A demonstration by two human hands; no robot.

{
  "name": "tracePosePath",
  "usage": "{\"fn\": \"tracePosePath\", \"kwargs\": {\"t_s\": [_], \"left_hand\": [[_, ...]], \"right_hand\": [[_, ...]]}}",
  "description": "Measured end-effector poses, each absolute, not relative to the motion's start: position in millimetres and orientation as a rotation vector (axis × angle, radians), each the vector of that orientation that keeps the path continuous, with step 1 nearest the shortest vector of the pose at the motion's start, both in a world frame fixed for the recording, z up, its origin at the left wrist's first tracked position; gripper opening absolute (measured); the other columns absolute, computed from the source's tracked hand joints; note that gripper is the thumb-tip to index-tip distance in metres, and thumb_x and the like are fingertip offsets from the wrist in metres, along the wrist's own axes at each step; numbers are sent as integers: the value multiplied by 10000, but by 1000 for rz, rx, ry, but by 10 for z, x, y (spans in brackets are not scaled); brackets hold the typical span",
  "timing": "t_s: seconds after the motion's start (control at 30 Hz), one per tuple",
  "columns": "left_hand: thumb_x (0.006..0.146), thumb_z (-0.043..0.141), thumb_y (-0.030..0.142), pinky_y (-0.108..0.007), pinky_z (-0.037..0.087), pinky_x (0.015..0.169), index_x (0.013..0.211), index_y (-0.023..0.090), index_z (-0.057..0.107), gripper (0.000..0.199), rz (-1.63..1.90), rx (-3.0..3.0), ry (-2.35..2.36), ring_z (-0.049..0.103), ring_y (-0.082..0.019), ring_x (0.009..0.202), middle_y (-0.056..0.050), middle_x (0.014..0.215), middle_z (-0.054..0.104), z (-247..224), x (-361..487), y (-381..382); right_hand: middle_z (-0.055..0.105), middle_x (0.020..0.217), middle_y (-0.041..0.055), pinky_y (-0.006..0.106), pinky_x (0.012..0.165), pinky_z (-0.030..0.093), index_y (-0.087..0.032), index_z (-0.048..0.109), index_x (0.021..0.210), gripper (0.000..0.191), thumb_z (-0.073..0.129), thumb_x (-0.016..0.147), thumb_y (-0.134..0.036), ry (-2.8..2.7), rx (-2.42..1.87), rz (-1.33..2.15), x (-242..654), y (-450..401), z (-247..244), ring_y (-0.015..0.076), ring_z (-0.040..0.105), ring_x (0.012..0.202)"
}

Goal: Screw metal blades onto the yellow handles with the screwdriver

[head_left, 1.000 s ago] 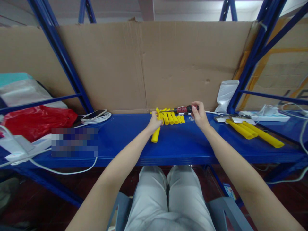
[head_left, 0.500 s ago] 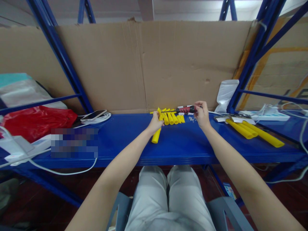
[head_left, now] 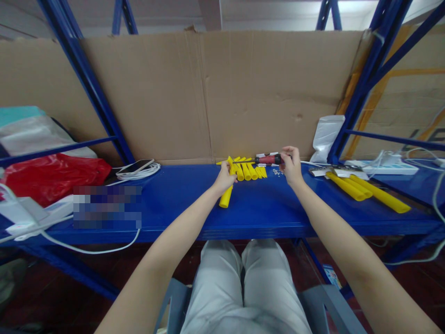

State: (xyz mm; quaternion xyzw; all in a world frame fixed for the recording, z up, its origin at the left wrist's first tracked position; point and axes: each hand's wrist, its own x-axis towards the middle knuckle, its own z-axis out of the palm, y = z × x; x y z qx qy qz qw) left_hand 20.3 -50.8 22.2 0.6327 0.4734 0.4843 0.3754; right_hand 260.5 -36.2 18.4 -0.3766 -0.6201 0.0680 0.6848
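Clasped in the left hand (head_left: 224, 179), a yellow tube (head_left: 226, 196) seemed braced to steady it against the screwdriver (head_left: 268, 159), which the right hand (head_left: 291, 166) pinched at its right end.

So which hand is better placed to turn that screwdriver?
Probably the right hand: it holds the back end of the screwdriver, while the left hand is occupied gripping a yellow tube.

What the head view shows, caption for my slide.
Left hand grips a yellow tube; right hand holds a screwdriver pointed toward it.
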Motion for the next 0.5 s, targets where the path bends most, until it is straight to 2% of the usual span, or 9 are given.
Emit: {"fn": "tracePosePath", "kwargs": {"t_s": [0.13, 0.23, 0.4, 0.5], "left_hand": [[708, 546, 22, -160, 405, 402, 1112, 248, 339, 507, 1252, 1609, 1216, 525, -52, 498, -32, 1081, 613, 191, 176, -463], [710, 554, 40, -160, 401, 398, 1125, 251, 333, 515, 1247, 1611, 1220, 523, -56, 496, -32, 1068, 618, 182, 169, -449], [698, 530, 20, -162, 401, 404, 1115, 252, 329, 518, 1244, 1617, 1214, 519, -48, 482, -24, 1072, 617, 191, 182, -459], [700, 515, 6, -162, 393, 391, 1086, 248, 328, 492, 1241, 1616, 1206, 521, -47, 474, -22, 1070, 619, 197, 182, -466]], "right_hand": [[517, 749, -11, 269, 517, 417, -233, 492, 933, 407, 471, 866, -634, -1363, -897, 166, 2576, -379, 190, 131, 497, 590], [524, 756, -7, 280, 562, 445, -235, 495, 952, 421, 505, 846, -642, -1357, -881, 102, 2560, -371, 201, 146, 523, 652], [519, 743, -23, 279, 446, 379, -252, 469, 1053, 457, 575, 810, -624, -1340, -853, 268, 2547, -365, 188, 123, 463, 481], [516, 731, -18, 285, 453, 381, -251, 484, 1015, 461, 512, 833, -673, -1352, -869, 254, 2555, -362, 173, 135, 485, 499]]}}
